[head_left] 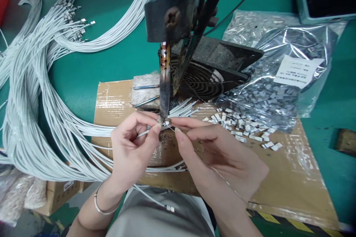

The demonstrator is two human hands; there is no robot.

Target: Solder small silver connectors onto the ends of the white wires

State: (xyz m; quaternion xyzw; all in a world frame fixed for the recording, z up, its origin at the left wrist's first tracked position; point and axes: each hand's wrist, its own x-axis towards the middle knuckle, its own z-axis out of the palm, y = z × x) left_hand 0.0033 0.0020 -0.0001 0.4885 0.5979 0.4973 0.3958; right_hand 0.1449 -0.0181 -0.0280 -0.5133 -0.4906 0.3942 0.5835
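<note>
Under the dark tip of a mounted soldering iron [164, 81], both hands meet at the centre. My left hand [133, 144] pinches the end of a white cable [143, 133] between thumb and index finger. My right hand [211, 152] has thumb and index finger closed on a thin solder wire [228, 184], whose end runs to the iron's tip; the wire trails down across the palm. A small connector at the cable end is partly hidden by the fingertips and the tip. More white cable ends [183, 108] lie just behind the hands.
Bundled white cables [36, 118] fill the left side. Small metal connectors [250, 127] are scattered on the cardboard [294, 166], beside a clear bag of parts [264, 92]. A black fan [200, 77] stands behind the iron. A dark-screened device [304, 0] is at the upper right.
</note>
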